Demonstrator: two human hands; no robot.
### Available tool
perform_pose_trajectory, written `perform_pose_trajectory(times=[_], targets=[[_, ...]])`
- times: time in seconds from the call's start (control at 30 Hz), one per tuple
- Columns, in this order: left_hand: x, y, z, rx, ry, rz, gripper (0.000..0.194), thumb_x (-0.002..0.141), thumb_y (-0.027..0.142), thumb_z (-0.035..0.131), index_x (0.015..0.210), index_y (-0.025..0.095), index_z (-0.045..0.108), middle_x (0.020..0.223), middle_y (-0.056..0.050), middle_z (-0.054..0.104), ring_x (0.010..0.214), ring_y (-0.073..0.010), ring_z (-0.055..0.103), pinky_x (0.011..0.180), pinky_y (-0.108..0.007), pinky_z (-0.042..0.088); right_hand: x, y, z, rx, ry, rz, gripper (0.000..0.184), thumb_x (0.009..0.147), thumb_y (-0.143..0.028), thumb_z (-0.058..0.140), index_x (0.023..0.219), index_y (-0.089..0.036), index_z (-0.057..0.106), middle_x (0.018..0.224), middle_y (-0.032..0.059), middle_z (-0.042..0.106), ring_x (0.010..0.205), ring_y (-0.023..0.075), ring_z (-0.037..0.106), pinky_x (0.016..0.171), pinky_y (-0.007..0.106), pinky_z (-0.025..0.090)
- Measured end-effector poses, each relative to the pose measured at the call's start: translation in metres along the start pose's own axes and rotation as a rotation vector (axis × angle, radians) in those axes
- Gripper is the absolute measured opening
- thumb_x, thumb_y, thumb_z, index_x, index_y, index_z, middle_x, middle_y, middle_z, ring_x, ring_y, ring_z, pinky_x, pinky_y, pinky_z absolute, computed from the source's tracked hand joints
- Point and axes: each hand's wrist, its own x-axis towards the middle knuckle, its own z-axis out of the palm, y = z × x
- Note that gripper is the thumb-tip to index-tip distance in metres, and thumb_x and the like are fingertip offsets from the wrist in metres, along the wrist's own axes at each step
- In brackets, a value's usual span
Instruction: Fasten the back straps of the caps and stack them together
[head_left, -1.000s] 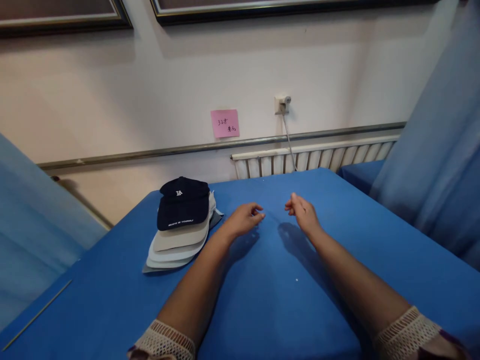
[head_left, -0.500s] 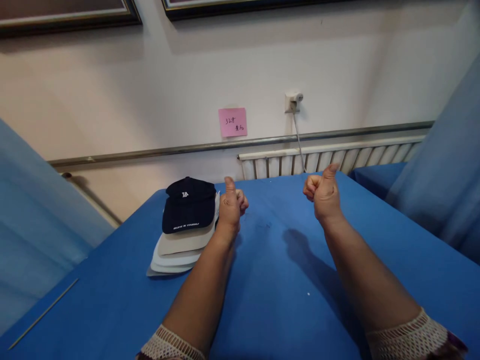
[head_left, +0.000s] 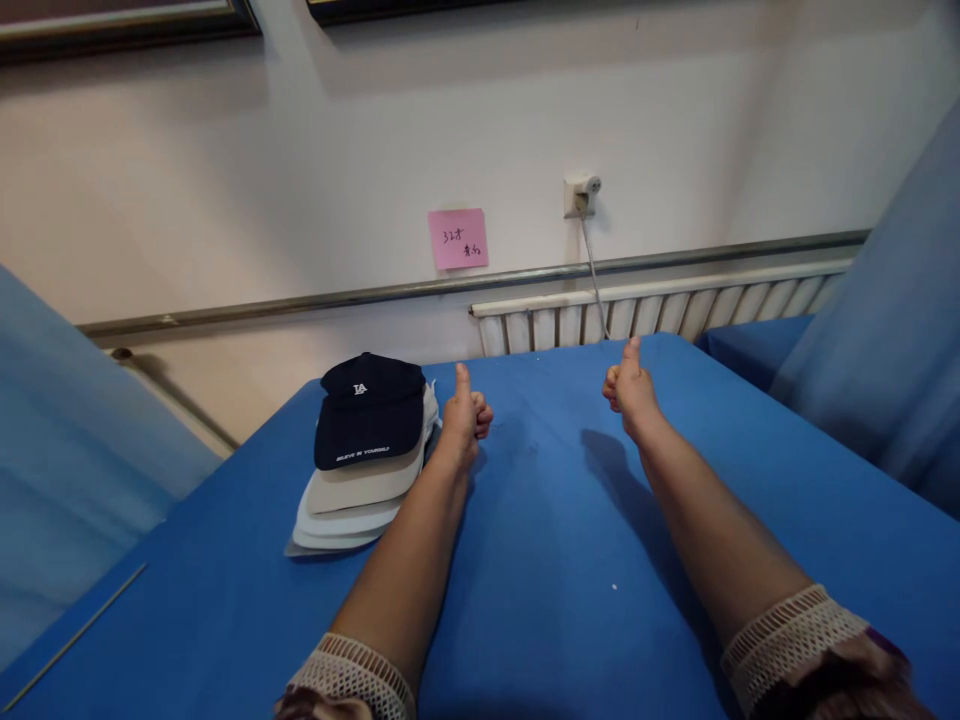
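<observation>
Both arms reach forward over a blue-covered table (head_left: 525, 560). My left hand (head_left: 463, 415) is in a fist with the thumb pointing up and nothing in it. Just left of it stands a stack of caps: a navy baseball cap (head_left: 371, 425) with white lettering lies on top of several pale caps (head_left: 352, 520). Part of the stack's right side is hidden behind my left hand and forearm. Farther right, my right hand (head_left: 632, 388) makes the same thumb-up fist, also holding nothing, above the table's far half.
A thin stick (head_left: 75, 638) lies at the table's left edge. Behind the table are a metal rail (head_left: 337, 297), a white radiator (head_left: 570, 322), a plugged socket (head_left: 580, 197) and a pink note (head_left: 458, 239). Blue curtains (head_left: 82, 460) hang on both sides.
My right hand has moved a little left and slightly lower, its thumb more upright. My left hand stays nearly in place. The whole view has shifted slightly.
</observation>
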Motion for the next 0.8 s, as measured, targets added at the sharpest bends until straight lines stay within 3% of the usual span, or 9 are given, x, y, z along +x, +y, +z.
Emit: perform_pose_trajectory(times=[0.57,0.67,0.8], targets=[[0.005,-0.009,-0.002,0.007,-0.006,-0.057,0.064,0.079,0.079,0.033,0.052,0.021,0.022,0.042,0.006,0.026,0.036,-0.0047,0.018,0.039,-0.022,0.008,-0.002,0.012,0.010,-0.034,-0.009,0.006,0.068,0.082,-0.079,0.011,0.046,-0.026,0.034,0.036,-0.0016,0.037,0.037,0.0131,0.039,0.041,0.027,0.029],[0.004,-0.017,-0.003,-0.116,0.007,-0.180,0.056,0.086,0.066,0.038,0.055,0.020,0.027,0.044,0.005,0.032,0.035,-0.0041,0.021,0.038,-0.020,0.012,-0.006,0.019,0.019,-0.088,-0.032,0.019,0.064,0.086,-0.072,0.023,0.048,-0.024,0.041,0.039,0.0001,0.044,0.041,0.0141,0.045,0.045,0.027,0.033],[-0.011,-0.039,-0.004,-0.210,0.041,-0.331,0.027,0.084,0.032,0.050,0.062,0.018,0.041,0.052,0.003,0.046,0.036,-0.0047,0.032,0.038,-0.018,0.023,-0.034,0.041,0.042,-0.139,-0.211,-0.024,0.039,0.086,-0.044,0.042,0.057,-0.021,0.054,0.053,0.0020,0.058,0.050,0.0140,0.051,0.051,0.026,0.037]])
